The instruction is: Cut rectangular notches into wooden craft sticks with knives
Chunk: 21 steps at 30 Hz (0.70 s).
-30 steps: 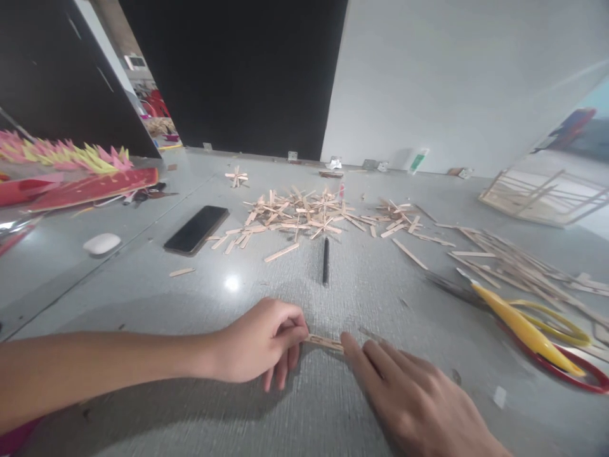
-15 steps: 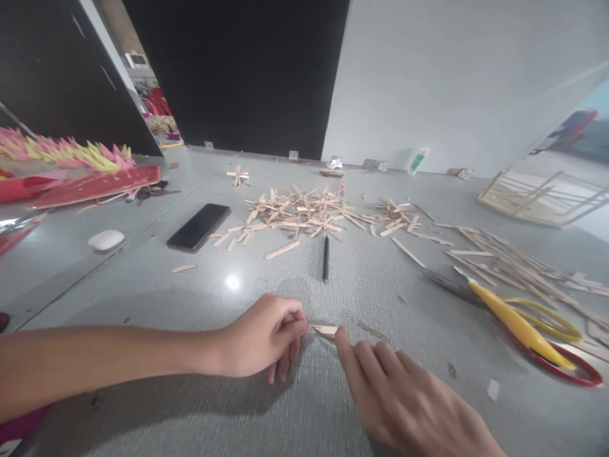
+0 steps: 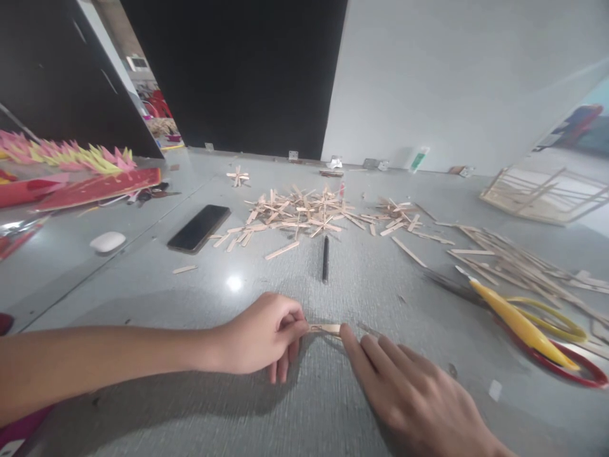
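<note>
A short, flat wooden strip [image 3: 324, 329] lies between my two hands, low in the middle of the head view. My left hand [image 3: 266, 336] is closed, with thumb and index finger pinching the strip's left end. At the right end, my right hand [image 3: 406, 387] has its index fingertip on the strip, with the other fingers bent beside it; its thumb is hidden. A thin dark line runs along the strip, too blurred to identify. Just beyond my right fingers, a thin sliver [image 3: 368, 329] rests on the grey table [image 3: 190, 406].
Beyond my hands are a black pen [image 3: 325, 259], a heap of wooden strips [image 3: 299, 212] and a phone [image 3: 200, 228]. To the right lie a yellow-handled cutter [image 3: 521, 324], scissors [image 3: 587, 371] and longer strips [image 3: 514, 260]. A white case [image 3: 107, 242] sits left.
My right hand has shifted slightly right and its fingers have straightened a little. My left hand keeps its pinch on the strip.
</note>
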### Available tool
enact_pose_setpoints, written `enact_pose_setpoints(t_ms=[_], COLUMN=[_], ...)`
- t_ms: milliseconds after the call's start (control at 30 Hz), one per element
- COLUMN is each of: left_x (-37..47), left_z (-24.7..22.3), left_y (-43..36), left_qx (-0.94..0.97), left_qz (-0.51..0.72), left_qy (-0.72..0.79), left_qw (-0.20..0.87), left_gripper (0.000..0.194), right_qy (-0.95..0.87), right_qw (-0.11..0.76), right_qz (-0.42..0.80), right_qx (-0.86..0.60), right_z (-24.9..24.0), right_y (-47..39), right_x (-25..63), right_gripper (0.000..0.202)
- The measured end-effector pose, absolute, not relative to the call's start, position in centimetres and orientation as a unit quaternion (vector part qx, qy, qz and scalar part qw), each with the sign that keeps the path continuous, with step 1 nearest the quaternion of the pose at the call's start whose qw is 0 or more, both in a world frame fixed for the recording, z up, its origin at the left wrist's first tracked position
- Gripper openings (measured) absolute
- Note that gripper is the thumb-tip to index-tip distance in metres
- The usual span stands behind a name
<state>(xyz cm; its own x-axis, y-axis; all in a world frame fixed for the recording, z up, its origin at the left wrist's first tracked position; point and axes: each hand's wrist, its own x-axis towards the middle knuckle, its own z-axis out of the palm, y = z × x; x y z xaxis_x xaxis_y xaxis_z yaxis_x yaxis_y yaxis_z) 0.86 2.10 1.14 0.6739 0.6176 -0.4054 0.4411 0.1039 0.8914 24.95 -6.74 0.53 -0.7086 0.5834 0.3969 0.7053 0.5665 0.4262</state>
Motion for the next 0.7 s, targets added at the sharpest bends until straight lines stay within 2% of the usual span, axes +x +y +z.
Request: enact_pose_setpoints(t_ms=[333, 533, 700], left_x=[1.0, 0.8, 0.9], left_z=[1.3, 0.9, 0.7], left_y=[1.9, 2.0, 1.7], left_qx=[0.674, 0.683, 0.694], left_qz=[0.087, 0.075, 0.090], left_qy=[0.388, 0.385, 0.382], left_qw=[0.623, 0.616, 0.604], left_gripper=[0.034, 0.033, 0.034], right_qy=[-0.880, -0.909, -0.882], right_qw=[0.066, 0.054, 0.046], right_qz=[-0.325, -0.265, -0.318], right_qx=[-0.340, -0.317, -0.345], right_z=[1.5, 0.9, 0.9], right_y=[-6.7, -5.2, -5.8], right_x=[24.5, 25.7, 24.6], right_gripper=[0.042, 0.040, 0.039])
